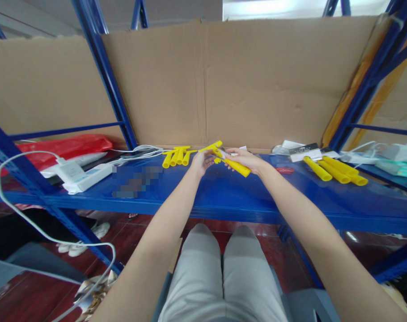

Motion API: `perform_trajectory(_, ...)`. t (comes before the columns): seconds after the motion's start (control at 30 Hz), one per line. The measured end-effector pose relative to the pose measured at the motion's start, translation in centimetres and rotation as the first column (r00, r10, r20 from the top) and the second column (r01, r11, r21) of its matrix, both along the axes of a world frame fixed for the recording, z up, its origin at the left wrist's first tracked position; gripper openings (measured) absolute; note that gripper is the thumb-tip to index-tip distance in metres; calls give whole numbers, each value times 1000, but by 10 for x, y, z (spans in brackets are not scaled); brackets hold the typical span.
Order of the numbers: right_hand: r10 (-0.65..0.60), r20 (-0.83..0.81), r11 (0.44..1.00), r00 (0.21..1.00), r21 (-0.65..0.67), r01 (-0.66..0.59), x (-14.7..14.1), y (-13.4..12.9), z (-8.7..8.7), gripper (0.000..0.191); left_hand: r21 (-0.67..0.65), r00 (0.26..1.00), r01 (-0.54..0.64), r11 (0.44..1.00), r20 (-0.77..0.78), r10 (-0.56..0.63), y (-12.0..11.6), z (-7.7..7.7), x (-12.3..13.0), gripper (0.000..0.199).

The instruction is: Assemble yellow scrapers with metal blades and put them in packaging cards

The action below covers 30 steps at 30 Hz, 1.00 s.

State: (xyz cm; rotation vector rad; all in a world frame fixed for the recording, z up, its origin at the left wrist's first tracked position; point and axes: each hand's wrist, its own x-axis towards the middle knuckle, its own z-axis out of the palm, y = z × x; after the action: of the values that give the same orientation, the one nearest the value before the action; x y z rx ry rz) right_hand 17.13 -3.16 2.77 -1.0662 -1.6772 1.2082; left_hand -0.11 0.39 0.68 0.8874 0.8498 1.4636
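Note:
Above the blue shelf, my left hand point(203, 162) is closed on a yellow T-shaped piece point(214, 146) near its crossbar. My right hand point(242, 160) wraps round a yellow tube point(237, 167) whose open end points down and right. The two yellow parts meet or overlap between my hands; small details there are hidden by the fingers. A group of yellow T-shaped pieces point(180, 156) lies on the shelf left of my left hand. Several plain yellow tubes point(334, 171) lie at the right.
A white power strip point(89, 177) with a plugged-in adapter and cable lies left, near a red bag point(65, 146). A small red object point(285, 170) lies right of my hands. Cardboard point(240, 85) stands behind the blue shelf point(223, 199). Blue posts frame both sides.

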Motion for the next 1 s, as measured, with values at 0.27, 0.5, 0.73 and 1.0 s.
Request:
perform_trajectory(0.27,-41,-28,999,999,26,42,0,0,-2,49,76,998,50,996,-46,-47,-1,-1,2,12)
perform_trajectory(0.5,-141,-38,984,989,102,145,-4,2,-3,49,44,983,169,985,-85,-165,0,1,3,24)
perform_trajectory(0.73,-274,-7,943,962,195,270,0,8,-5,54,56,949,302,952,-117,-294,-15,7,5,36)
perform_trajectory(1.0,-336,301,910,893,349,225,3,11,-10,65,25,981,116,993,-161,-111,-17,7,10,25)
